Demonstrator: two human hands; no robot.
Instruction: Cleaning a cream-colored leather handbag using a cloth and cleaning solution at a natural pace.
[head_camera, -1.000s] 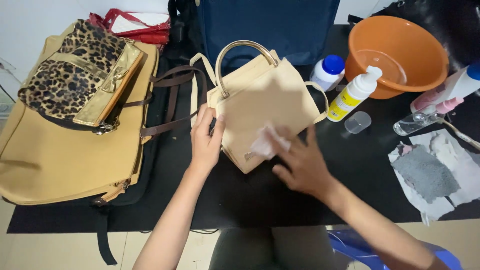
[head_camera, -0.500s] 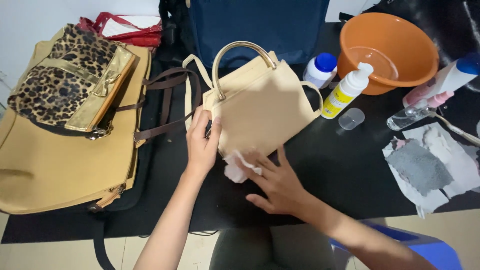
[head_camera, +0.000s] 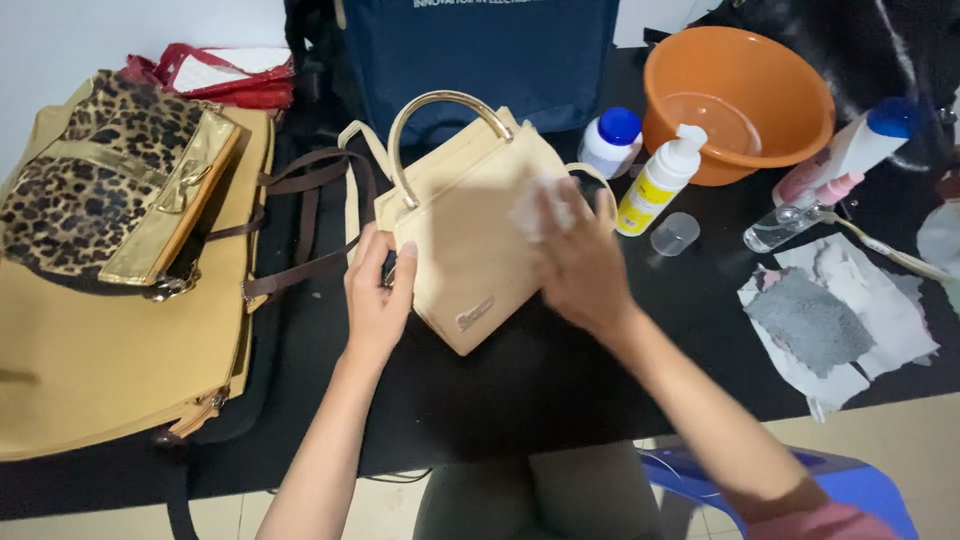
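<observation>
A cream handbag (head_camera: 470, 250) with a gold arched handle lies flat on the black table (head_camera: 560, 380). My left hand (head_camera: 377, 297) grips its left edge, thumb on the front face. My right hand (head_camera: 578, 258) presses a white wipe (head_camera: 540, 205) against the bag's upper right corner; the hand is blurred.
A large tan bag (head_camera: 110, 350) with a leopard-print purse (head_camera: 95, 190) on top lies at the left. A navy bag (head_camera: 480, 55) stands behind. To the right are an orange basin (head_camera: 738, 95), a foam pump bottle (head_camera: 660, 180), a white jar (head_camera: 610, 140), a small clear cap (head_camera: 675, 235) and used wipes (head_camera: 830, 320).
My right hand has carried the wipe from the bag's lower edge up to its upper right corner. My left hand keeps its hold on the left edge.
</observation>
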